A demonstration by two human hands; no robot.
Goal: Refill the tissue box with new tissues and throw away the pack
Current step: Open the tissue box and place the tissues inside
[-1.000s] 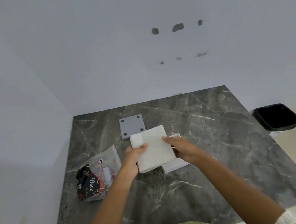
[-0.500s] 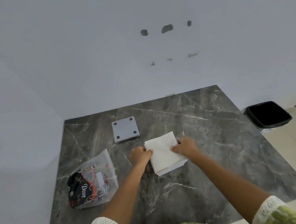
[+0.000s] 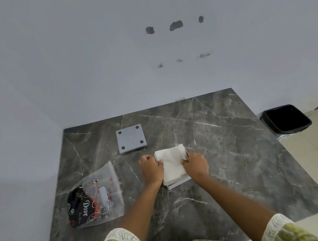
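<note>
1. The step in hand looks like the refill itself: the stack of tissues [image 3: 173, 163] sits in the tissue box [image 3: 179, 183], of which only a pale strip shows at the near edge, near the middle of the desk [image 3: 236, 161].
2. The left hand [image 3: 152, 168] curls against the stack's left edge and the right hand [image 3: 195, 164] against its right edge. Each grip is clamped on the tissues, thumbs on top, the other fingers tucked down the sides and mostly hidden.
3. The stack lies a little skewed over the box. Whether it is fully seated I cannot tell, since the box walls are covered.
4. The next move, as I judge it, calls for even downward pressure from both sides so the soft sheets settle without buckling, then freeing the fingers without dragging the top sheet up.
5. After that the grey square panel [image 3: 131, 138], lying flat beyond the hands with its dark corner pads up, probably has to go back on. It seems to be the box's base or lid.
6. The empty plastic pack [image 3: 95, 196] lies flat at the left of the desk, well apart from the hands. It has yet to be thrown into the black bin [image 3: 286, 120] on the floor past the desk's right edge.
7. Count: one stack of tissues, one box, one grey panel with four pads, one pack, one bin, two hands.
</note>
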